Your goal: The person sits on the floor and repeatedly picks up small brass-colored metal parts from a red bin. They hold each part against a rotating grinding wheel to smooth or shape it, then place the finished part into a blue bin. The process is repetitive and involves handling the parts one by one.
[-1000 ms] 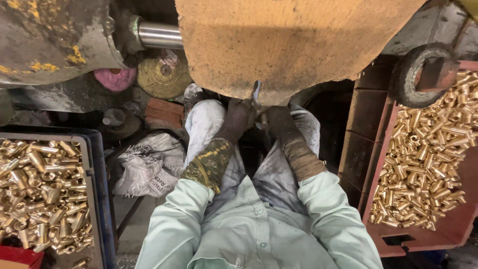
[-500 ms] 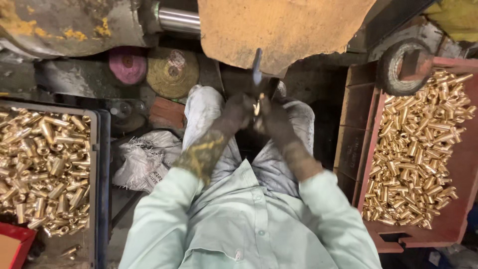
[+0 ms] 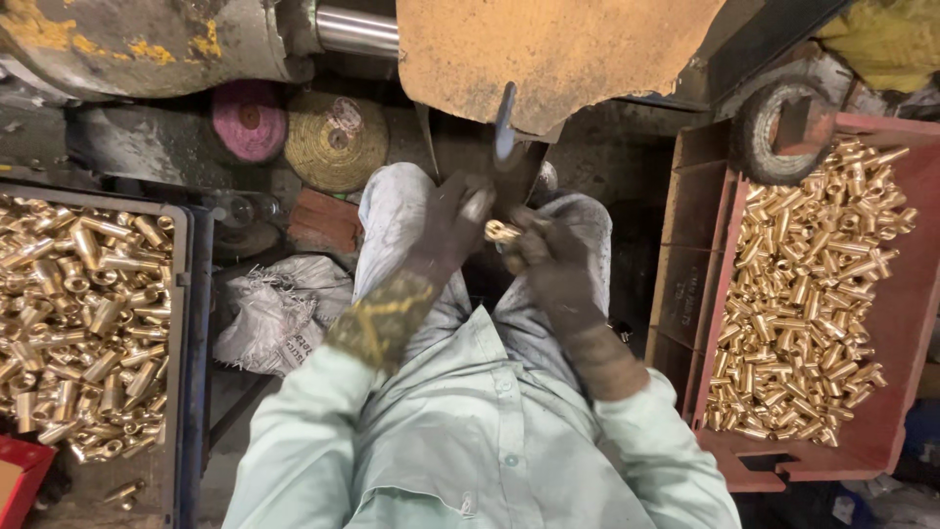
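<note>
Hands lower in frame than a second ago | left hand (image 3: 452,223) and right hand (image 3: 551,266) both pinch one brass fitting (image 3: 501,231), centre | two trays of fittings: grey tray (image 3: 182,294) left, red tray (image 3: 886,294) right.

The grimy floor (image 3: 627,211) carried a red crate (image 3: 886,431) at three o'clock. A dark tray (image 3: 186,323) sat at nine, a crumpled white sack (image 3: 269,313) beside it.
</note>
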